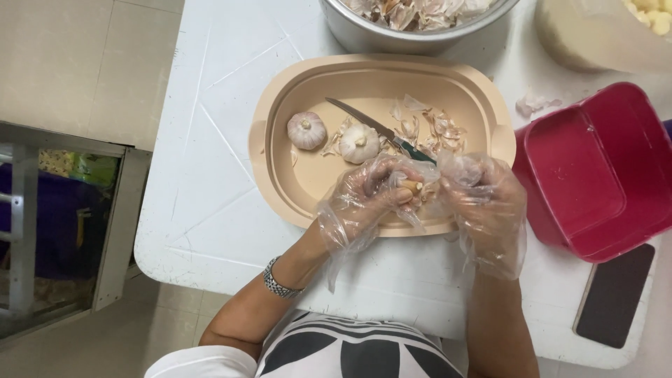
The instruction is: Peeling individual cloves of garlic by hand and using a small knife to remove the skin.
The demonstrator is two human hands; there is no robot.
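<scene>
From the head camera, looking straight down, a person sat at a white table with both hands in thin clear plastic gloves. The left hand and the right hand were close together over the near rim of a tan oval tray. Between them they pinched a small garlic clove, with the left fingers wrapped around it and the right fingertips touching it from the other side. A silver watch sat on the left wrist. Inside the tray lay two whole garlic bulbs side by side, and just past them a small knife with a dark green handle lay at a slant. A pile of dry garlic skins was spread beside the knife. At the far edge of the table stood a big metal bowl full of more skins. To the right of the tray sat a red plastic box, and near it a dark flat phone lay on the table. A clear tub of peeled cloves showed in the top corner.
</scene>
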